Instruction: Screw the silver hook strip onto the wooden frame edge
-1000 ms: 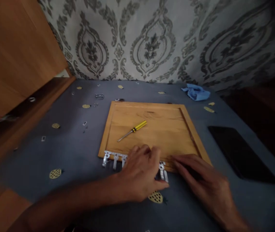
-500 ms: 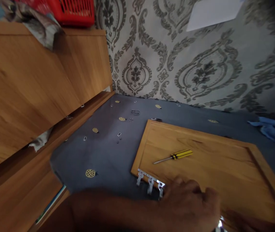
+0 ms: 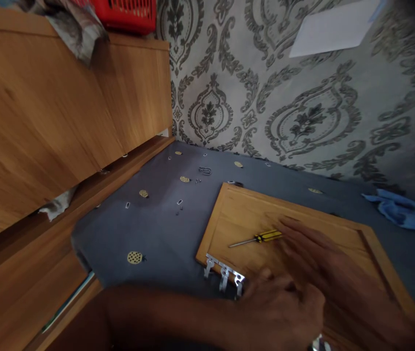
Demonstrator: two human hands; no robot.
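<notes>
Reaching with the right hand (image 3: 331, 268) over the panel (image 3: 244, 209), fingers stretched open, tips just beside the screwdriver (image 3: 256, 239) handle; contact not clear because of blur. Screwdriver flat on the panel, toward its near left corner, shaft pointing to the left edge. Resting the left hand (image 3: 284, 312) on the rail (image 3: 224, 273) at the panel's near edge, hooks hanging over it; cannot tell if gripping or only pressing. Probably light and stiff, with a smooth, a little slippery plastic handle. Better to pinch at the yellow-black handle, not at the thin shaft.
</notes>
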